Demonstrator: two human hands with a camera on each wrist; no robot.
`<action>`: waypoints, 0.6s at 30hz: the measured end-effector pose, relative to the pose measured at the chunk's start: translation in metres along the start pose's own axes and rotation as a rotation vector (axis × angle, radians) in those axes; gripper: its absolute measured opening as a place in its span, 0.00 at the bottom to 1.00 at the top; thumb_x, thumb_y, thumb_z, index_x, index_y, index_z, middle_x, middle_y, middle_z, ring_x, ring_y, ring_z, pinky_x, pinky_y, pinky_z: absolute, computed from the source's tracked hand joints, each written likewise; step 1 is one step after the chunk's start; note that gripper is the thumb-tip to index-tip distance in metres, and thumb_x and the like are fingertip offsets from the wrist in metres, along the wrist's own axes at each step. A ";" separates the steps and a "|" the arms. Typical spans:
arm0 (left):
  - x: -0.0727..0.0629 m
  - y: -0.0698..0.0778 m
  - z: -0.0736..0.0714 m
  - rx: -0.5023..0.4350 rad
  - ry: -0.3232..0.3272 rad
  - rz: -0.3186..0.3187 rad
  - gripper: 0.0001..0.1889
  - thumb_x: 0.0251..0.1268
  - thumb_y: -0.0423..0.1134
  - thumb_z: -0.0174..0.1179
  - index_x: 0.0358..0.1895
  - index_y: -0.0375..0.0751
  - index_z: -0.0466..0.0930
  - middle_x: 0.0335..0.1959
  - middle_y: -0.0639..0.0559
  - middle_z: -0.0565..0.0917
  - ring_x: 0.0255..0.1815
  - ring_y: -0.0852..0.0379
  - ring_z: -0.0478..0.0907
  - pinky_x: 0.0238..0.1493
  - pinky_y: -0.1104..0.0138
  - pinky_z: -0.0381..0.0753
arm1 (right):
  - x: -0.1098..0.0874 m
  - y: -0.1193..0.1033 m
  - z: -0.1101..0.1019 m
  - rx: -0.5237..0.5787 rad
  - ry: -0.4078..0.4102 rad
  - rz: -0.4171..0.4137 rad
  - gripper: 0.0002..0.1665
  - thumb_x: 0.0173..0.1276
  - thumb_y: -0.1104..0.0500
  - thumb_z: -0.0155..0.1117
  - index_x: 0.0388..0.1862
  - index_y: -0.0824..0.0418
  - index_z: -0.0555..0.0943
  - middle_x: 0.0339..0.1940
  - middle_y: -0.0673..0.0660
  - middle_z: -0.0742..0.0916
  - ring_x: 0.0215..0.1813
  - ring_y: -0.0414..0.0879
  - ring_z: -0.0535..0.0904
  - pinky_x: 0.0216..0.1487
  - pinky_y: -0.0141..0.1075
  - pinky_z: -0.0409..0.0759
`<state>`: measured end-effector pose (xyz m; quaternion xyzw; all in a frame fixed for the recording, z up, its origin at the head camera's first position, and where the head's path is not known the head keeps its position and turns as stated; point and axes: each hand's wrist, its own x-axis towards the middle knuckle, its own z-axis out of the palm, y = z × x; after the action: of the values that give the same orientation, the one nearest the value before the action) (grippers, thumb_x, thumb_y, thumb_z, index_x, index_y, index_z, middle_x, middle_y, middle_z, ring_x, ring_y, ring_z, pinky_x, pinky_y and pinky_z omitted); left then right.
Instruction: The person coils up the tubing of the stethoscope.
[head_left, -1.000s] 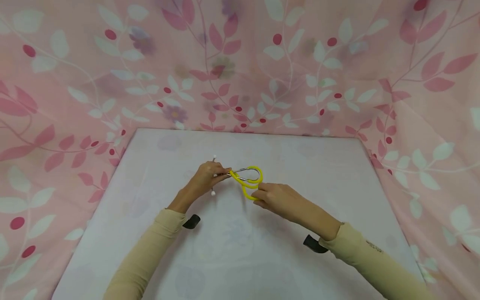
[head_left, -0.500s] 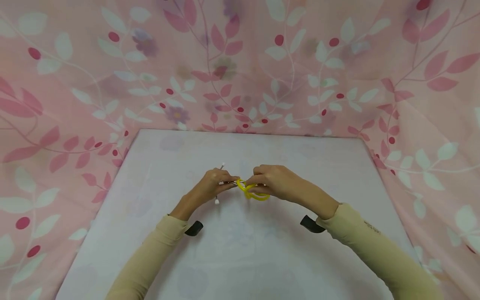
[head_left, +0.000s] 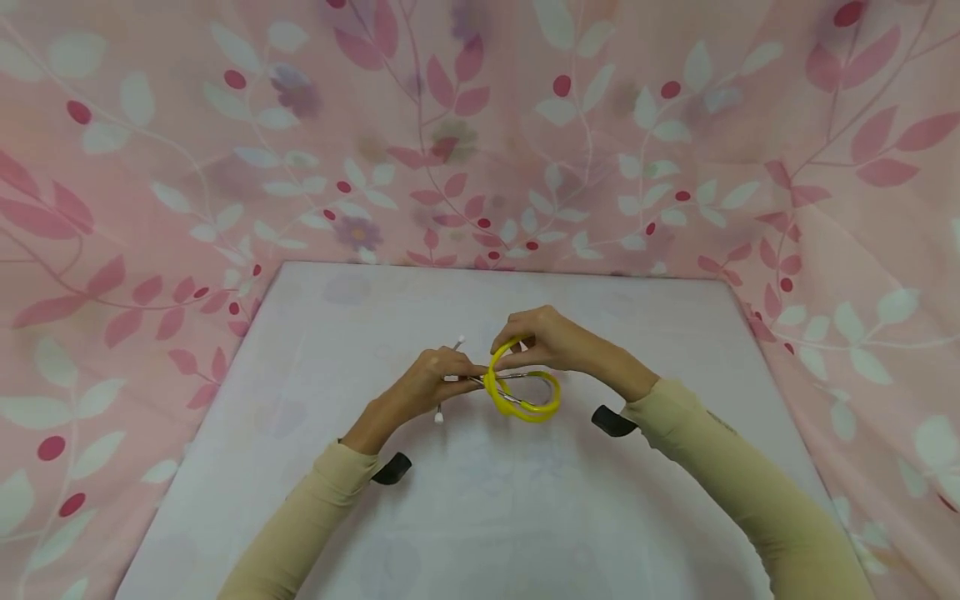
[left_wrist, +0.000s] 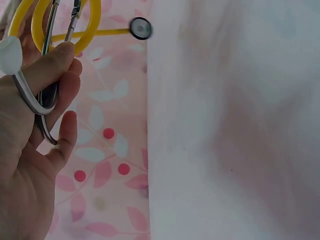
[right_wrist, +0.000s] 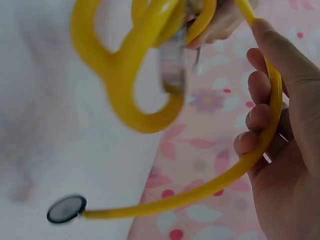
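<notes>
A stethoscope with yellow tubing [head_left: 510, 409] is held above the table between both hands, its tubing looped in a coil around the metal ear tubes. My left hand [head_left: 427, 382] grips those ear tubes [left_wrist: 49, 30]; a white ear tip [left_wrist: 10, 55] juts out beside the thumb. My right hand [head_left: 558, 340] holds a length of the yellow tube, with fingers curled along it in the right wrist view. From that length the tube's free end runs out to the round chest piece [right_wrist: 66, 209], which hangs loose. In the head view the chest piece cannot be made out.
A white-covered table [head_left: 465, 517] lies beneath both hands. Pink floral cloth [head_left: 480, 125] stands behind it and at both sides. A dark wrist-camera piece [head_left: 392, 468] sticks out by the left cuff, another dark piece [head_left: 613, 421] by the right one.
My right hand has moved up and away from the table's front, drawing a yellow loop up at the coil. The left hand has shifted slightly right and nearer, still gripping the ear tubes.
</notes>
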<state>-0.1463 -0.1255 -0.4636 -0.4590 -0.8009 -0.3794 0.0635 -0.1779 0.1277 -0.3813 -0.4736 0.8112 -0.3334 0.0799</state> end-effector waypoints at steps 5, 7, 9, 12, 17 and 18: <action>0.002 0.006 -0.003 -0.016 0.037 0.018 0.14 0.57 0.37 0.70 0.48 0.42 0.88 0.36 0.57 0.89 0.33 0.66 0.80 0.37 0.66 0.78 | -0.002 0.019 0.005 0.182 0.003 0.061 0.10 0.58 0.53 0.75 0.40 0.52 0.88 0.35 0.46 0.88 0.33 0.38 0.80 0.38 0.29 0.81; 0.002 0.009 -0.003 -0.039 0.057 0.023 0.14 0.56 0.36 0.70 0.48 0.41 0.88 0.36 0.55 0.89 0.33 0.65 0.81 0.35 0.63 0.78 | -0.003 0.025 0.007 0.279 -0.014 0.090 0.10 0.59 0.55 0.74 0.40 0.54 0.88 0.38 0.49 0.89 0.38 0.41 0.84 0.45 0.32 0.84; 0.003 0.011 -0.003 -0.067 0.074 0.032 0.15 0.56 0.35 0.71 0.48 0.40 0.88 0.36 0.53 0.90 0.34 0.64 0.81 0.35 0.61 0.79 | -0.004 0.032 0.007 0.370 -0.034 0.115 0.09 0.61 0.58 0.73 0.41 0.56 0.87 0.39 0.52 0.89 0.41 0.44 0.86 0.48 0.35 0.84; 0.006 0.014 -0.003 -0.112 0.103 0.047 0.15 0.55 0.33 0.71 0.48 0.39 0.88 0.37 0.52 0.90 0.34 0.63 0.82 0.35 0.63 0.79 | -0.005 0.041 0.008 0.478 -0.048 0.134 0.08 0.62 0.62 0.71 0.41 0.59 0.86 0.40 0.57 0.89 0.41 0.48 0.86 0.48 0.39 0.85; 0.010 0.018 -0.007 -0.165 0.185 0.073 0.15 0.53 0.28 0.71 0.47 0.36 0.88 0.36 0.50 0.90 0.35 0.59 0.83 0.35 0.64 0.80 | -0.006 0.048 0.017 0.590 0.001 0.199 0.08 0.65 0.62 0.68 0.43 0.62 0.86 0.41 0.61 0.89 0.40 0.49 0.87 0.46 0.42 0.86; 0.011 0.018 -0.009 -0.164 0.203 0.075 0.15 0.53 0.28 0.71 0.47 0.36 0.88 0.36 0.49 0.90 0.35 0.59 0.83 0.35 0.64 0.81 | -0.006 0.047 0.020 0.604 0.021 0.218 0.09 0.66 0.62 0.68 0.44 0.63 0.86 0.42 0.61 0.89 0.40 0.48 0.87 0.46 0.42 0.85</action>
<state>-0.1404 -0.1189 -0.4425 -0.4515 -0.7390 -0.4853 0.1207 -0.1991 0.1384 -0.4267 -0.3350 0.7223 -0.5537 0.2438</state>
